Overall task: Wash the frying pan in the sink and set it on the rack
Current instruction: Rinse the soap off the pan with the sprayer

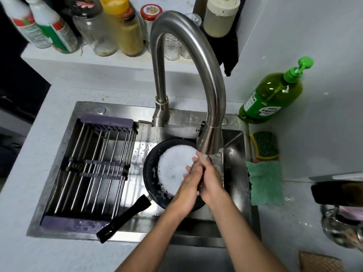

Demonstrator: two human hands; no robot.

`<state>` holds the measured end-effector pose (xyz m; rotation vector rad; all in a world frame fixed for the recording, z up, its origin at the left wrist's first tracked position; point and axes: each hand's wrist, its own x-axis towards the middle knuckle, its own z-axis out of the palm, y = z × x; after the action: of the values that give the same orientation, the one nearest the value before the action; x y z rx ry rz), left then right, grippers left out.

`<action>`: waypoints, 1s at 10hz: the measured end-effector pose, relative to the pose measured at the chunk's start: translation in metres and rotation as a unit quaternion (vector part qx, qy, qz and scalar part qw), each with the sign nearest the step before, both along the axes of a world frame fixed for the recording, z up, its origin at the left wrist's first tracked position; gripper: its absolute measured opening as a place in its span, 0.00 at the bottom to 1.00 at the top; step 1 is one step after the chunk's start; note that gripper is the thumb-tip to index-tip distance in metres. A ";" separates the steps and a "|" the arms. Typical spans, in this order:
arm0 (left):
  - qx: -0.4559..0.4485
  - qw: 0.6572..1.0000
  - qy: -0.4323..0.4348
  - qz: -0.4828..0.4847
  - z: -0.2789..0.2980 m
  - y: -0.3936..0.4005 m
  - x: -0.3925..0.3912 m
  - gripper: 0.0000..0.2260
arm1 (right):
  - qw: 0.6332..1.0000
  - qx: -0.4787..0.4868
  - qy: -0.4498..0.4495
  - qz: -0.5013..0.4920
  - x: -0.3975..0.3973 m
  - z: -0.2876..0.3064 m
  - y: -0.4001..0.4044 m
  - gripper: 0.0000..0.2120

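The black frying pan (151, 169) lies in the sink basin (233, 146), its inside covered with white foam. Its black handle (123, 218) points to the lower left, over the sink's front edge. My two hands meet over the pan's right side, directly under the faucet spout (209, 142), where water runs. My left hand (187, 185) curls its fingers round a small dark grey scrubber (194, 165) wedged between the palms. My right hand (211, 179) lies against it with fingers stretched toward the spout. Neither hand holds the pan.
A metal-rod drying rack (92, 169) with purple ends spans the sink's left half. A green soap pump bottle (271, 95), a green-yellow sponge (265, 146) and a green cloth (265, 183) sit on the right counter. Jars and bottles (110, 28) line the back shelf.
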<state>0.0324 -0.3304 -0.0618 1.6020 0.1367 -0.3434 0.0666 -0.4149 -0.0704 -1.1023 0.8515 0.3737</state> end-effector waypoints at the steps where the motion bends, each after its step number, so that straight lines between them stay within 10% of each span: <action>1: -0.117 0.986 0.073 0.098 0.000 0.003 0.004 0.20 | 0.998 0.056 0.005 -0.004 0.011 0.001 0.000 0.12; 6: -0.073 0.976 0.094 0.182 0.006 0.025 0.011 0.14 | 0.969 0.180 -0.168 -0.004 0.036 0.032 -0.026 0.24; 10: -0.048 0.968 0.121 0.213 -0.008 0.027 0.010 0.11 | 0.993 -0.085 -0.011 0.087 0.022 -0.017 -0.024 0.10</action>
<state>0.0425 -0.3031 -0.0703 1.3859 0.6321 -0.2058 0.0887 -0.4388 -0.0875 -1.3420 0.7801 0.4381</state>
